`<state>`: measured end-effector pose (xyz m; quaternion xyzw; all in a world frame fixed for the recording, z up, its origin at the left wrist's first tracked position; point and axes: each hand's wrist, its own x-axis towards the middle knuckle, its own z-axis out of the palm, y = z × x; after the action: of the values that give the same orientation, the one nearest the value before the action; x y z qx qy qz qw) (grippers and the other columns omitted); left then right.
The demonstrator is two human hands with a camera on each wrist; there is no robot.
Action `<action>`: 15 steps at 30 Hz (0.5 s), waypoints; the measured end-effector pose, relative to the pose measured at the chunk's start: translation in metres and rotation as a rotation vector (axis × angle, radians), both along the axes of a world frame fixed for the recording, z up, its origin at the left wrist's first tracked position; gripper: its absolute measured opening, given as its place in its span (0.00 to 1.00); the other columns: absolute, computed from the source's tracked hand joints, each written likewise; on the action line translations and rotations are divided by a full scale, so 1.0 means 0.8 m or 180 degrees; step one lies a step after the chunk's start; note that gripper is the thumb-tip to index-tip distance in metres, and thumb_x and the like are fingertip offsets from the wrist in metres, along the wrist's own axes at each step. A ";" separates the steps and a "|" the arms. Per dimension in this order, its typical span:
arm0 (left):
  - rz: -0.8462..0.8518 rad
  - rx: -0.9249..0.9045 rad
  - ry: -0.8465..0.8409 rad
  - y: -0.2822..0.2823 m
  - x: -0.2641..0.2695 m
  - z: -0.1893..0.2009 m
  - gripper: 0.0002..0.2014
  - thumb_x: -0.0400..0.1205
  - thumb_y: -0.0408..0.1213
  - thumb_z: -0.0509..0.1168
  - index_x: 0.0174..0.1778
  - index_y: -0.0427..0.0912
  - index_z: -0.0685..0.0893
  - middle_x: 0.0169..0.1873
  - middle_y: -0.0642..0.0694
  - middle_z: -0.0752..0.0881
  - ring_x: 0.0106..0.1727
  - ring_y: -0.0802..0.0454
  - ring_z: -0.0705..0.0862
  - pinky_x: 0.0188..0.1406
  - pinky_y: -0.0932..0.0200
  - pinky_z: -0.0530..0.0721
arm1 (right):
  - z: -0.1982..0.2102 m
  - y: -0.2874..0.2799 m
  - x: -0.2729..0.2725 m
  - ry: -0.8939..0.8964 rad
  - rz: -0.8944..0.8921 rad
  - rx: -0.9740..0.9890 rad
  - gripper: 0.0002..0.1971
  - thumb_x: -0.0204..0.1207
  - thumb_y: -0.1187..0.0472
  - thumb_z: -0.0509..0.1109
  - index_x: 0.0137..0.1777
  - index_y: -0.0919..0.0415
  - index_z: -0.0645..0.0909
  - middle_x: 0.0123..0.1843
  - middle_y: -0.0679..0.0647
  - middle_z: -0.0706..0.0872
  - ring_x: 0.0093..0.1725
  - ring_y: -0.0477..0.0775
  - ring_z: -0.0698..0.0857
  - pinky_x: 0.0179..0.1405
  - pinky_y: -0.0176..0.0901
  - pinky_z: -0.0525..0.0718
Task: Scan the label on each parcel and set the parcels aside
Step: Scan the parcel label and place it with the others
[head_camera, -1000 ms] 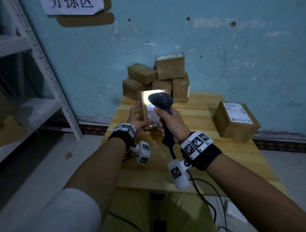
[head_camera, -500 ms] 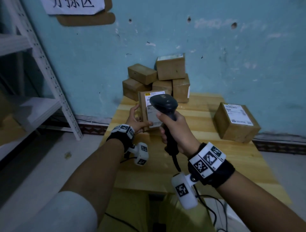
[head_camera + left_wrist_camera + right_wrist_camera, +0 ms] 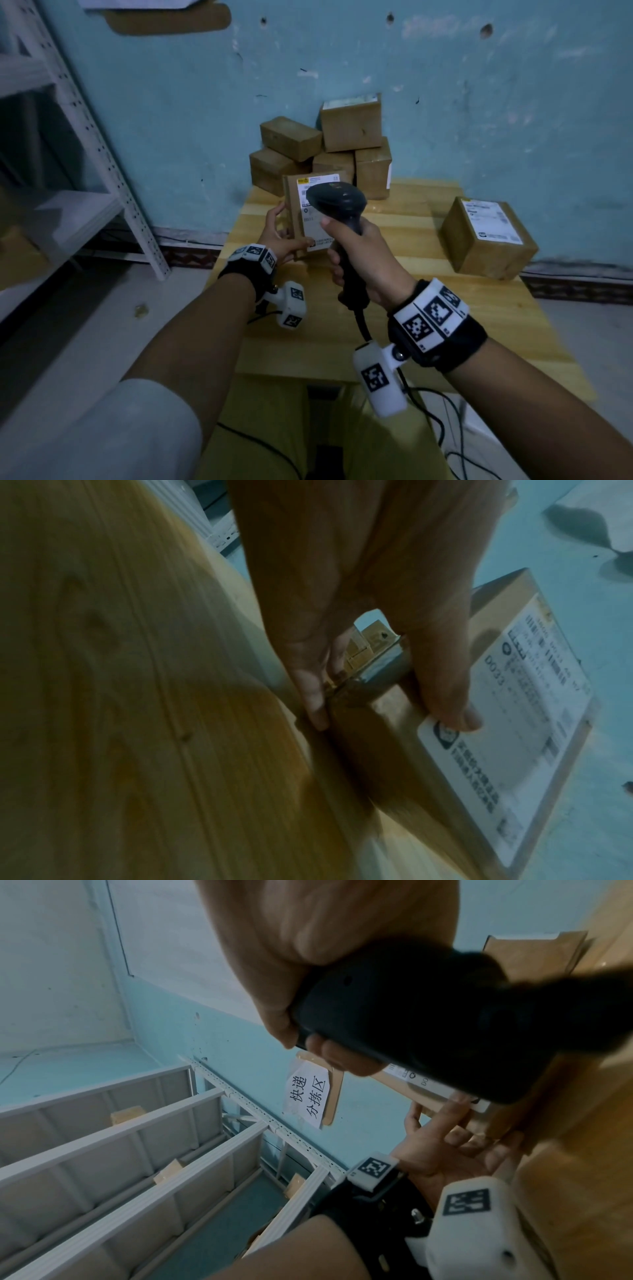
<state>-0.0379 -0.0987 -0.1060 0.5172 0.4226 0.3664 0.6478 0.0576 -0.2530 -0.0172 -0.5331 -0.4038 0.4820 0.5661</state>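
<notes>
Since a second ago: scanner glow on the label has gone out; right hand and scanner have drawn back toward the person and sit lower; held parcel is much where it was.
Held parcel [image 3: 297, 214]: stands upright on its lower edge on the wooden table [image 3: 394, 329], white label [image 3: 507, 723] facing the person, just in front of the stack of parcels [image 3: 329, 150].
Left hand [image 3: 279, 236]: thumb tip [image 3: 455, 718] lies on the lower corner of the label face, fingers [image 3: 313, 696] curl behind the box, so the parcel is pinched between them.
Right hand [image 3: 363, 260]: fingers wrapped round the grip of the black scanner [image 3: 337, 202], index finger forward near the trigger; a cable hangs from the grip's base.
Scanner to parcel: its head sits in front of the label's right half, near it; touching or apart cannot be told.
Stack of parcels: piled against the blue wall at the table's far edge, behind the held parcel.
Lone parcel [image 3: 488, 236]: label up, well to the right of the held parcel, by the table's right edge.
Open room: bare tabletop between the held parcel and the lone parcel, and toward the near edge.
Shelving [image 3: 85, 144]: white metal frame well to the left of the held parcel, off the table.
</notes>
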 end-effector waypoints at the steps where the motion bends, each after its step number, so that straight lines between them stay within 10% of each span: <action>1: -0.0008 -0.0016 -0.0006 0.001 0.000 -0.001 0.47 0.71 0.17 0.70 0.78 0.56 0.57 0.47 0.44 0.83 0.58 0.42 0.82 0.25 0.61 0.87 | -0.001 0.001 0.000 -0.0002 0.0005 0.0012 0.08 0.80 0.56 0.65 0.41 0.57 0.73 0.22 0.53 0.69 0.17 0.49 0.68 0.18 0.35 0.66; 15: 0.0179 -0.0239 -0.0008 -0.004 0.005 0.008 0.46 0.71 0.18 0.70 0.78 0.57 0.58 0.67 0.33 0.78 0.67 0.35 0.79 0.49 0.43 0.85 | -0.016 0.023 0.025 -0.0498 -0.0224 0.0019 0.05 0.76 0.71 0.66 0.41 0.62 0.76 0.33 0.57 0.80 0.27 0.49 0.79 0.25 0.37 0.78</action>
<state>-0.0340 -0.1019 -0.0995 0.4801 0.4495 0.3690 0.6567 0.0778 -0.2349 -0.0304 -0.5813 -0.4293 0.4175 0.5510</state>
